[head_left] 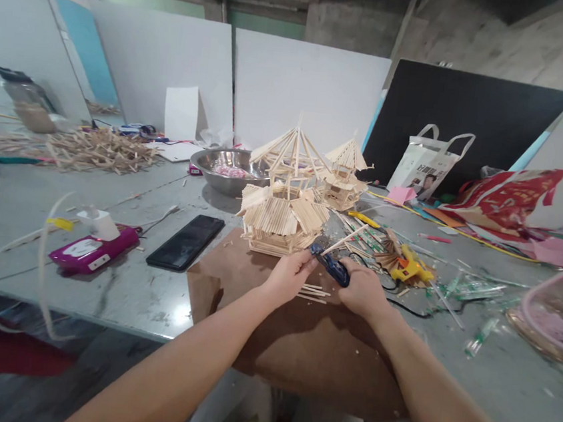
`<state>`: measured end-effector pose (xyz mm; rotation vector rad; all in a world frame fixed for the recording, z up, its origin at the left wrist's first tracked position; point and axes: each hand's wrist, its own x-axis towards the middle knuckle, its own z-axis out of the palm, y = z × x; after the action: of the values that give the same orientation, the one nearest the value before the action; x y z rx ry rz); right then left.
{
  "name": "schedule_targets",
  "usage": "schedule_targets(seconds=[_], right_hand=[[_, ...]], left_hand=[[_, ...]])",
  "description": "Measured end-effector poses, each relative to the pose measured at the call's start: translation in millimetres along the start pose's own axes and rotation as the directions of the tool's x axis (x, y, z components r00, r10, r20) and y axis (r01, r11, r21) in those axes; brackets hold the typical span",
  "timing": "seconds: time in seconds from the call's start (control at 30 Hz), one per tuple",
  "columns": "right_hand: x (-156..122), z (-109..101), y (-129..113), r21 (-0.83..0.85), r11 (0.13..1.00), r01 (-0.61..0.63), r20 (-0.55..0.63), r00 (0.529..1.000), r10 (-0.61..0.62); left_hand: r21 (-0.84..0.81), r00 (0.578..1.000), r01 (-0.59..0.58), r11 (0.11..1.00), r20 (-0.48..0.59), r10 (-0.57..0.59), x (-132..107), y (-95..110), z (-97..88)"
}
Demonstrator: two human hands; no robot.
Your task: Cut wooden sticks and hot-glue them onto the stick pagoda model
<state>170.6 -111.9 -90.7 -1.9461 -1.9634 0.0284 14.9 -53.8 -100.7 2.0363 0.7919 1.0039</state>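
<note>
A pavilion model of thin wooden sticks (282, 204) stands on a sheet of brown paper (298, 340) in front of me. My left hand (291, 274) is closed in a pinch just below the model's right corner, holding a thin wooden stick (343, 240) that slants up to the right. My right hand (364, 290) is wrapped round a dark blue glue gun (330, 264) whose tip points left at the stick's lower end. A few loose sticks (314, 293) lie on the paper between my hands.
A second, smaller stick pavilion (344, 174) and a steel bowl (225, 168) stand behind. A black phone (186, 241), a magenta wipes pack (94, 248), a yellow glue gun (409, 268), a stick pile (97, 149), bags and coloured paper scraps lie about.
</note>
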Motion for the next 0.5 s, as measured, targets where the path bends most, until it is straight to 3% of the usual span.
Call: schedule_targets(seconds=[0.1,0.23,0.37,0.5], right_hand=[[0.8,2.5,-0.3,-0.012,1.000,-0.022,-0.020,1.000,0.022],[1.4,4.6,2.2,0.015,1.000,0.007,-0.034,0.999,-0.006],[1.4,4.0,4.5,0.061,0.997,0.037,-0.037,0.999,-0.035],[1.3,3.1,5.2,0.070,0.996,0.062,-0.051,0.997,-0.059]], left_hand=[[0.162,0.995,0.027,0.986,-0.095,-0.012,-2.7,2.1,0.8],[0.145,0.999,-0.015,0.989,-0.049,0.022,-3.3,4.9,-1.2],[-0.097,0.998,-0.035,0.995,0.042,0.039,-0.5,6.0,-1.9],[-0.334,0.975,0.160,0.929,0.202,-0.095,1.1,3.8,-3.7]])
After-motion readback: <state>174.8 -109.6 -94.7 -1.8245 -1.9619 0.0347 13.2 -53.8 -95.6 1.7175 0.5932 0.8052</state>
